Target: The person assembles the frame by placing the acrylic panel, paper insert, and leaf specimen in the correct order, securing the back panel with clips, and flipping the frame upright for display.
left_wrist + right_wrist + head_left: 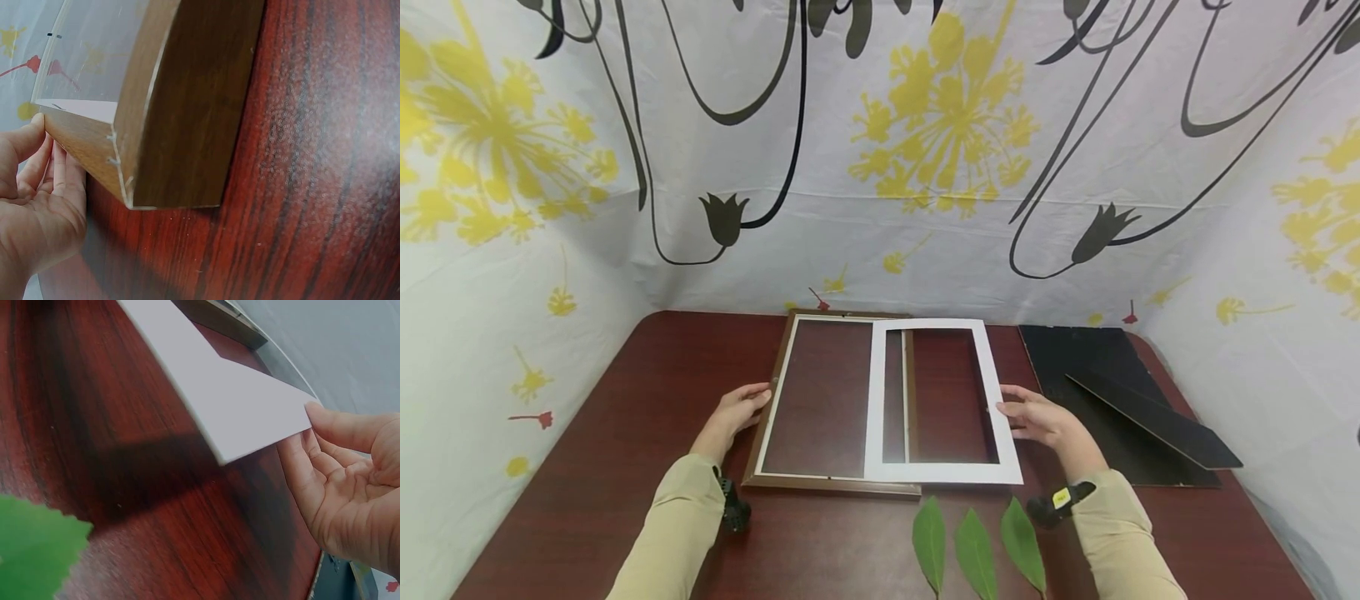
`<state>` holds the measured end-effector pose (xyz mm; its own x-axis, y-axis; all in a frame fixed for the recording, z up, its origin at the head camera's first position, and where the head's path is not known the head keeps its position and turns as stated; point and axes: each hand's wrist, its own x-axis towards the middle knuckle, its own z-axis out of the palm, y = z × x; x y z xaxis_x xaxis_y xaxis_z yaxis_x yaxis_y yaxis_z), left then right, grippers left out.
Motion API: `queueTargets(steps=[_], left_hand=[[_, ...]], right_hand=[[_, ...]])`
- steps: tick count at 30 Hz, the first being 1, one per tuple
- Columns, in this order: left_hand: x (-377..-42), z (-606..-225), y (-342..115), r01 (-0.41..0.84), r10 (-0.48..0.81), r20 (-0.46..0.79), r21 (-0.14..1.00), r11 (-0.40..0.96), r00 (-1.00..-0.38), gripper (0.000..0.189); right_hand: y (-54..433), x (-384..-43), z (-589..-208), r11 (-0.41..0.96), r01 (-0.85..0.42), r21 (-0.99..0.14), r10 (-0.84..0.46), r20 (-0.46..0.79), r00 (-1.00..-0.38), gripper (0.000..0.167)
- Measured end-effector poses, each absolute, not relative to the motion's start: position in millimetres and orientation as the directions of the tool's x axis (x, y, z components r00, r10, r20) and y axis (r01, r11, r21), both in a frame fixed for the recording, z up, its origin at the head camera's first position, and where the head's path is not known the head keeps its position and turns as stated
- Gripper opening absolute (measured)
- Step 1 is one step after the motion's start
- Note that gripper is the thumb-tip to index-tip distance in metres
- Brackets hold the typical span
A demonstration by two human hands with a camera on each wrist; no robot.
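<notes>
A brown picture frame (765, 417) with a clear pane (823, 392) lies on the table, back side up. My left hand (740, 414) holds its left side, the thumb (28, 139) on the rim and the fingers along the outer face in the left wrist view. A white picture mat (943, 473) with a rectangular opening overlaps the frame's right part. At the mat's right edge, my right hand (1037, 419) pinches it between thumb and fingers. In the right wrist view, the mat's near corner (231, 422) is raised above the table and casts a shadow.
Several green leaves (975, 552) lie near the table's front edge. A black board (1067, 354) rests at the right, with another dark panel (1157, 421) tilted across it. A patterned cloth (880, 167) hangs behind the reddish-brown table (587, 467).
</notes>
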<state>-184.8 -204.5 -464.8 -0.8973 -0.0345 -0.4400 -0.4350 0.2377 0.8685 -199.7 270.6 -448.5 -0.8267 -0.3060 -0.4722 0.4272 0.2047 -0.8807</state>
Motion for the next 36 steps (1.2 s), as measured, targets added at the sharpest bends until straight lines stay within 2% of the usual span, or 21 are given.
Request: queueTargets(steps=[16,36], left_hand=[[-184.8,-466.5,-204.4,-0.413,-0.026,-0.419,0.881,0.232,-0.908,0.049],[-186.0,-466.1,-204.9,-0.423,-0.023,-0.428,0.879,0.219,-0.903,0.05]], right_hand=[[244.9,-205.0,-454.0,0.201,0.442,-0.874,-0.266,-0.483,-0.834,0.065],[214.7,-217.0,-446.7,0.237,0.439,-0.867,-0.296,-0.495,-0.817,0.061]])
